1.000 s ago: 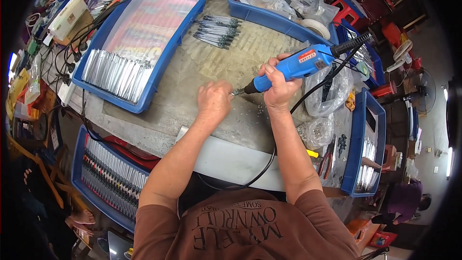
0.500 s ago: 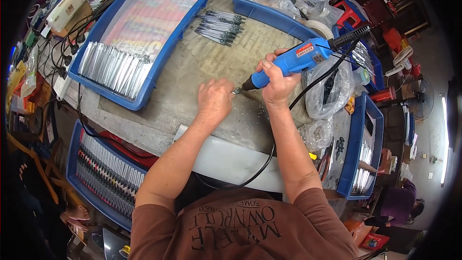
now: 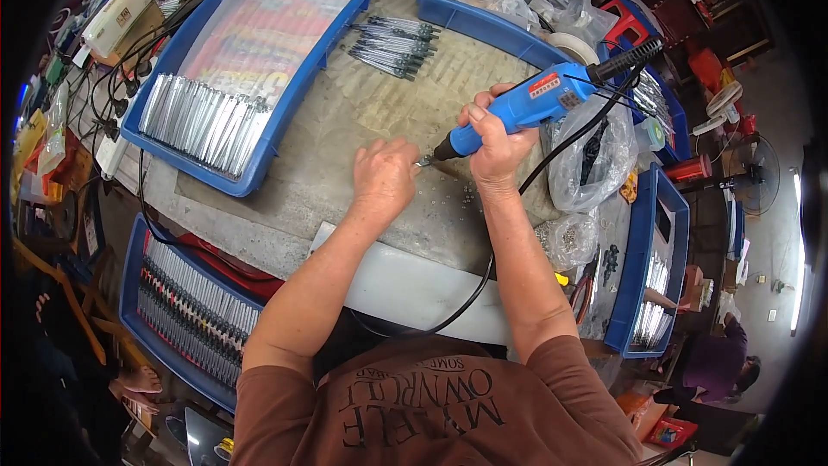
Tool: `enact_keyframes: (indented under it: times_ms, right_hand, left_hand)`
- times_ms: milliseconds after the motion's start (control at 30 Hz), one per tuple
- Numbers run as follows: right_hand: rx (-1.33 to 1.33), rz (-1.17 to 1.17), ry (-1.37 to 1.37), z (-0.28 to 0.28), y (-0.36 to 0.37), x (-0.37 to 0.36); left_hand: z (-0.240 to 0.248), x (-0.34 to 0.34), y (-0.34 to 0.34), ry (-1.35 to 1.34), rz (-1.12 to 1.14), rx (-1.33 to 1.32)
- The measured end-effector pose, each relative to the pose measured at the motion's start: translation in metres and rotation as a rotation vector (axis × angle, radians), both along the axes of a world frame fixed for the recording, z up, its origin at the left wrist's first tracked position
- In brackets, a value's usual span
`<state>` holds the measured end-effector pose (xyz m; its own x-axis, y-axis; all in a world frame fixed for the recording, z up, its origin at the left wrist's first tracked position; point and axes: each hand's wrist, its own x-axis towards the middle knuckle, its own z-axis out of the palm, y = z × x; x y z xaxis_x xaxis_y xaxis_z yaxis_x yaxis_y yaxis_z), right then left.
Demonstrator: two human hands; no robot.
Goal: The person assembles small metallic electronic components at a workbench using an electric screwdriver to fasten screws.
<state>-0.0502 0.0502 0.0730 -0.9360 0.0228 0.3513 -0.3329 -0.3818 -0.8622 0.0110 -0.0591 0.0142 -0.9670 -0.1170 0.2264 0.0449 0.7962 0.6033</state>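
An electric screwdriver [image 3: 539, 102] with a blue body and black nose slants down to the left over the worktable [image 3: 345, 121]. My right hand [image 3: 500, 151] is wrapped round its front part. At its tip, my left hand [image 3: 384, 177] pinches a small metal piece [image 3: 423, 161], mostly hidden by the fingers. The screwdriver's nose meets this piece or stops just short of it; I cannot tell which. Tiny loose bits [image 3: 461, 198] lie scattered on the table below the tool. Beyond my hands is a pile of slim metal rods with black ends [image 3: 395, 46].
A blue tray [image 3: 263, 164] of silvery rods stands at left, another [image 3: 129, 298] lower left. Bags of small parts [image 3: 573, 242] and black pieces [image 3: 595, 160] lie right, near a blue tray [image 3: 621, 319]. The black cable [image 3: 552, 160] hangs beside my right forearm. Other people are at both sides.
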Motion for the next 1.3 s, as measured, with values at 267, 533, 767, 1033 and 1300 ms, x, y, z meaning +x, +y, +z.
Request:
enact_keyframes:
  times_ms: [267,533,767,1033,1300]
  right_hand:
    - [0.143,0.036,0.037,-0.002,-0.011,0.002]
    - [0.366,-0.023,0.126,-0.002,-0.023,0.003]
    - [0.434,0.01,0.139,-0.004,-0.024,-0.002]
    - [0.33,0.08,0.092,0.012,-0.012,0.019]
    - [0.12,0.012,0.046,0.024,0.014,0.028]
  left_hand:
    - [-0.004,-0.001,0.001,0.032,0.008,-0.021]
    - [-0.001,-0.003,0.002,0.03,0.014,-0.028]
    - [-0.006,-0.002,0.003,0.073,0.015,-0.065]
    - [-0.011,0.0,0.0,0.159,-0.018,-0.145]
    - [0.003,0.024,-0.006,0.159,-0.095,-0.123]
